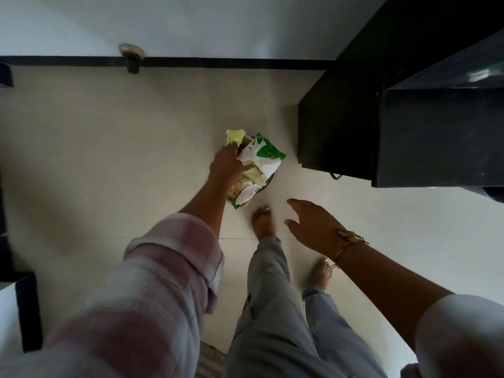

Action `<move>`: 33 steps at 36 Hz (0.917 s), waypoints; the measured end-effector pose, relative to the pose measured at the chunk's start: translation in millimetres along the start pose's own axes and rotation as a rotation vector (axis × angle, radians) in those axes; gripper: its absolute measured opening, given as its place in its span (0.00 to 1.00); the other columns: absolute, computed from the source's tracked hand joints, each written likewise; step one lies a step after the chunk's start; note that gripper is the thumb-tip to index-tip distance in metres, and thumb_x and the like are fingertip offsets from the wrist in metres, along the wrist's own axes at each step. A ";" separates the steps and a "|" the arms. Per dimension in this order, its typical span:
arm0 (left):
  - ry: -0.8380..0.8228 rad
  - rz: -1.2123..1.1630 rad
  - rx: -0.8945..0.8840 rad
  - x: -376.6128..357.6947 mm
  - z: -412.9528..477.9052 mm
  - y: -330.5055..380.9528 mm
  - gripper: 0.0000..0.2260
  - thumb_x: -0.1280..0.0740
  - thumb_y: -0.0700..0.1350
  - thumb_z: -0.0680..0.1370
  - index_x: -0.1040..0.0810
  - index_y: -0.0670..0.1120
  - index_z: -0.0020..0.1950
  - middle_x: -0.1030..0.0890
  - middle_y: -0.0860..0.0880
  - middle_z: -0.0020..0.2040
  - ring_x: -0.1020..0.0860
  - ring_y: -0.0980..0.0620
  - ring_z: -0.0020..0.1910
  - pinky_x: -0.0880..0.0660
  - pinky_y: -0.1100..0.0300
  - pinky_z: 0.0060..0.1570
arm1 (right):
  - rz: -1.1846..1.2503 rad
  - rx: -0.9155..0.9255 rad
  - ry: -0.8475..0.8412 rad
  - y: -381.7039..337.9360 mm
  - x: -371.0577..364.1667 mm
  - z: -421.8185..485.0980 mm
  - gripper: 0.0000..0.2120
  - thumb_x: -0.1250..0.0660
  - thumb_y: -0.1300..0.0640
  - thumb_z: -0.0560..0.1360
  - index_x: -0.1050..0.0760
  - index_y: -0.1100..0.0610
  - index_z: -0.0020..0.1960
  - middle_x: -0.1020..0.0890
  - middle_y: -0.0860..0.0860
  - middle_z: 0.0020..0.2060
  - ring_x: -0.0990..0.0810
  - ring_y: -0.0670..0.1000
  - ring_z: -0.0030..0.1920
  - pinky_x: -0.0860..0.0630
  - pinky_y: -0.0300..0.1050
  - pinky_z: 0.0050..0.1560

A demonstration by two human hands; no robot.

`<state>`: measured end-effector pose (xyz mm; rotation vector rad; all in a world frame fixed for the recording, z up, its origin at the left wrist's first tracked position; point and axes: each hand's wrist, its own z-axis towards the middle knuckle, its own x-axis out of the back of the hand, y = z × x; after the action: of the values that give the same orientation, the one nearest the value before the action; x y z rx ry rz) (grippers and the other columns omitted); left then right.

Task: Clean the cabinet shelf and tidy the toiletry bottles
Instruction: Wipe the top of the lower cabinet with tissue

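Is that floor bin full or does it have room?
Full. White-and-green packets stick up past the bin rim, and the left hand holds a yellow cloth over them.

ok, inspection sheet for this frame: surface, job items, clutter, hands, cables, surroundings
Surface: pale tiled floor, bare apart from the bin.
Job's things: yellow cloth gripped in the left hand over the bin; no toiletry bottles in view.
Clutter: dark bin stuffed with green-and-white wrappers.
Hands: left closed on the cloth; right hand open, empty, with a wrist band.
Cables: nothing seen.
Surroundings: dark cabinet at right, white wall with dark skirting, door stopper, bare feet below.
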<state>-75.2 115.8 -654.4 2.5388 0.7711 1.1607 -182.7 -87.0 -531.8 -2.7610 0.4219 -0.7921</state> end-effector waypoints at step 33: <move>-0.164 -0.664 -0.075 -45.9 -275.4 303.1 0.07 0.34 0.41 0.79 0.22 0.53 0.52 0.18 0.55 0.49 0.19 0.55 0.50 0.23 0.66 0.46 | 0.764 0.046 0.660 153.6 112.8 -170.8 0.12 0.34 0.53 0.78 0.21 0.53 0.61 0.17 0.50 0.51 0.21 0.48 0.49 0.26 0.35 0.50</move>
<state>-198.8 -160.7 -374.9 2.0211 1.3489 0.7284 -216.4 -292.9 -383.5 -1.9381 1.4240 -1.4002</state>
